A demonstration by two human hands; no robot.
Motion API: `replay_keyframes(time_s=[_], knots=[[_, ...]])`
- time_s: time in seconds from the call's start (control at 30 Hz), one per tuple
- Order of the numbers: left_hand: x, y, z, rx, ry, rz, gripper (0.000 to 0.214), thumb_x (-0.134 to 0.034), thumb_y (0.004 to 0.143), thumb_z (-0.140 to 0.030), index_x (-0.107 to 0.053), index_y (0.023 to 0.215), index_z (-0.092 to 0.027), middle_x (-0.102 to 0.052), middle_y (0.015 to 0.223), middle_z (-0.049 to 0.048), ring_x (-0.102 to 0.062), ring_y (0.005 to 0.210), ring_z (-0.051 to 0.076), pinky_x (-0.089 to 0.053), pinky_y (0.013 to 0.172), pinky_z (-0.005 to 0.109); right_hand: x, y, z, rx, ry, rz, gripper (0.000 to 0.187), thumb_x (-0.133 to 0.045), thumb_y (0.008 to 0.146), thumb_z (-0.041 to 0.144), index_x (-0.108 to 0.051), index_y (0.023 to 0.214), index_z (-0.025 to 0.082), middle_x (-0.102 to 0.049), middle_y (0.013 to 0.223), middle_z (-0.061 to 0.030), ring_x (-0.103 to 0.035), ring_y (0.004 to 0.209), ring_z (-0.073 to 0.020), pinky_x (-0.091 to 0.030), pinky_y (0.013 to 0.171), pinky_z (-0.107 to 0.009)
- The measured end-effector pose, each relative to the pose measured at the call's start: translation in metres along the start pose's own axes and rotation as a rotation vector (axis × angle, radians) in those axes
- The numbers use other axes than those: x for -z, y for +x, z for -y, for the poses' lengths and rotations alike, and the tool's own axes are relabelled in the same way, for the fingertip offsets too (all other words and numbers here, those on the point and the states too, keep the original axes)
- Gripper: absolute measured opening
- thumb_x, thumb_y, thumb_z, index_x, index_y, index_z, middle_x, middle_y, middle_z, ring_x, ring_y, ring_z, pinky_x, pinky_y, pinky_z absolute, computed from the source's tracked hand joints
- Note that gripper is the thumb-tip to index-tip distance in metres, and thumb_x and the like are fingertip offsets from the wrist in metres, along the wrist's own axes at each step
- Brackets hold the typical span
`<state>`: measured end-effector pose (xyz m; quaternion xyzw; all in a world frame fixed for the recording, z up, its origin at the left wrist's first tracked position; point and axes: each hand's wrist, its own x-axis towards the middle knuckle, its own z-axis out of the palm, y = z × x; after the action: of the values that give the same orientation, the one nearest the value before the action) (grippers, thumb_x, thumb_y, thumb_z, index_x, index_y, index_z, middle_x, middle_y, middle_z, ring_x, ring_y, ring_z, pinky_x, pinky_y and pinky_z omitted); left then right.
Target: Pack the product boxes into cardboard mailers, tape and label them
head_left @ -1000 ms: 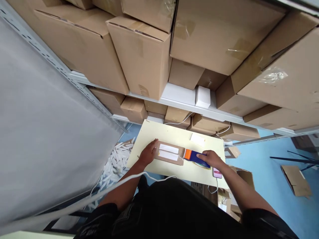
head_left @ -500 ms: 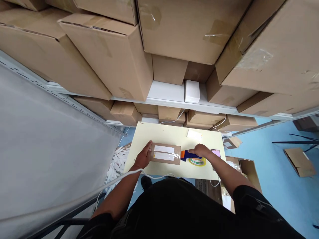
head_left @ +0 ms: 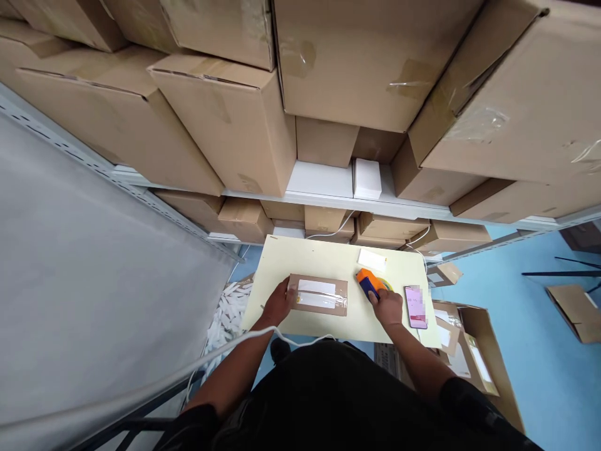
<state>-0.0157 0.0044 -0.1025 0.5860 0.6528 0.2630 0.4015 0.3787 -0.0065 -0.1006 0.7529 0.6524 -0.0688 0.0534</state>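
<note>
A small cardboard box (head_left: 321, 295) lies flat on the cream table, a white label on its top with clear tape running across it lengthwise. My left hand (head_left: 278, 304) grips its left end, fingers at the far corner. To the right of the box, my right hand (head_left: 389, 309) is wrapped around an orange and dark blue tape dispenser (head_left: 367, 284), apart from the box. The dispenser is tilted, its orange end pointing away to the upper left. Its yellow tape roll is mostly hidden behind the hand.
On the table (head_left: 282, 258) are a white pad of labels (head_left: 372, 259) and a lit phone (head_left: 416, 307). Shelves (head_left: 319, 181) of cardboard boxes rise beyond. An open carton (head_left: 498, 357) with packets stands right; a white cable (head_left: 225, 344) crosses in front, above paper scraps (head_left: 225, 313).
The tape dispenser has come away from the box's right end, moved slightly right and turned in my right hand. The phone now shows fully. My left hand still holds the box.
</note>
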Motion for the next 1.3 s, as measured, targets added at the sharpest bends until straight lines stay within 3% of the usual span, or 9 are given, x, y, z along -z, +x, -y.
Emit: replay_keyframes(time_s=[0.27, 0.37, 0.5, 0.67, 0.8, 0.93, 1.03, 1.2, 1.3], knots=[[0.011, -0.001, -0.012, 0.085, 0.020, 0.083, 0.054, -0.040, 0.101, -0.057, -0.061, 0.136, -0.022, -0.070, 0.135, 0.0119, -0.065, 0.127, 0.031, -0.050, 0.107, 0.043, -0.027, -0.005, 0.020, -0.026, 0.011, 0.032, 0.045, -0.047, 0.102, 0.043, -0.073, 0.119, 0.012, -0.071, 0.123, -0.0219, -0.058, 0.122, -0.0370, -0.030, 0.114, -0.051], [0.008, -0.005, 0.002, 0.092, -0.157, 0.041, 0.053, -0.040, 0.100, -0.057, -0.060, 0.133, -0.021, -0.070, 0.135, 0.0108, -0.065, 0.126, 0.028, -0.051, 0.107, 0.042, -0.027, -0.019, 0.023, 0.027, 0.277, 0.007, 0.052, -0.048, 0.096, 0.037, -0.061, 0.140, 0.012, -0.063, 0.140, -0.0204, -0.052, 0.135, -0.0355, -0.034, 0.117, -0.048], [0.000, -0.017, 0.024, 0.090, -0.437, 0.062, 0.052, -0.043, 0.093, -0.048, -0.055, 0.135, -0.018, -0.065, 0.141, 0.0144, -0.062, 0.130, 0.027, -0.052, 0.107, 0.045, -0.034, -0.041, 0.045, 0.205, 0.708, 0.170, 0.072, -0.055, 0.083, 0.027, -0.047, 0.154, 0.021, -0.054, 0.155, -0.0117, -0.049, 0.143, -0.0302, -0.042, 0.116, -0.047], [0.001, -0.032, 0.017, 0.016, -0.368, 0.109, 0.058, -0.048, 0.095, -0.046, -0.051, 0.145, -0.019, -0.064, 0.143, 0.0131, -0.056, 0.137, 0.029, -0.047, 0.113, 0.046, -0.021, -0.046, 0.085, 0.122, 0.941, 0.199, 0.058, -0.053, 0.092, 0.040, -0.052, 0.147, 0.023, -0.067, 0.136, -0.0097, -0.066, 0.117, -0.0265, -0.055, 0.096, -0.038], [0.006, -0.023, 0.001, -0.023, -0.156, 0.036, 0.061, -0.045, 0.099, -0.054, -0.054, 0.147, -0.018, -0.067, 0.134, 0.0145, -0.062, 0.126, 0.031, -0.050, 0.106, 0.047, 0.009, -0.030, 0.097, 0.065, 0.835, 0.112, 0.048, -0.048, 0.100, 0.058, -0.066, 0.120, 0.019, -0.074, 0.108, -0.0113, -0.069, 0.097, -0.0263, -0.053, 0.083, -0.033], [-0.003, 0.003, -0.003, 0.065, -0.013, 0.128, 0.055, -0.047, 0.099, -0.053, -0.063, 0.135, -0.015, -0.073, 0.118, 0.0162, -0.070, 0.107, 0.031, -0.054, 0.092, 0.044, 0.023, -0.003, 0.104, -0.073, 0.624, 0.227, 0.057, -0.043, 0.101, 0.065, -0.070, 0.097, 0.016, -0.074, 0.093, -0.0150, -0.069, 0.088, -0.0273, -0.048, 0.076, -0.033], [-0.012, 0.014, 0.001, 0.142, 0.073, 0.147, 0.050, -0.046, 0.099, -0.053, -0.065, 0.128, -0.016, -0.075, 0.113, 0.0163, -0.072, 0.104, 0.031, -0.055, 0.089, 0.043, 0.018, 0.008, 0.100, -0.095, 0.606, 0.343, 0.056, -0.043, 0.102, 0.064, -0.071, 0.100, 0.016, -0.074, 0.095, -0.0142, -0.069, 0.088, -0.0265, -0.047, 0.078, -0.033], [-0.004, 0.001, 0.010, 0.126, 0.066, -0.021, 0.054, -0.050, 0.095, -0.055, -0.062, 0.128, -0.014, -0.069, 0.124, 0.0194, -0.072, 0.102, 0.029, -0.058, 0.088, 0.043, -0.009, -0.005, 0.052, -0.068, 0.379, -0.028, 0.046, -0.053, 0.099, 0.050, -0.064, 0.128, 0.016, -0.066, 0.127, -0.0189, -0.056, 0.125, -0.0356, -0.039, 0.106, -0.045], [0.010, -0.017, 0.004, 0.054, 0.073, -0.116, 0.046, -0.051, 0.093, -0.052, -0.066, 0.118, -0.017, -0.068, 0.120, 0.0157, -0.070, 0.105, 0.029, -0.059, 0.086, 0.043, -0.031, -0.012, 0.023, -0.078, 0.242, -0.008, 0.045, -0.059, 0.095, 0.045, -0.064, 0.130, 0.017, -0.064, 0.131, -0.0211, -0.050, 0.130, -0.0406, -0.028, 0.114, -0.055]])
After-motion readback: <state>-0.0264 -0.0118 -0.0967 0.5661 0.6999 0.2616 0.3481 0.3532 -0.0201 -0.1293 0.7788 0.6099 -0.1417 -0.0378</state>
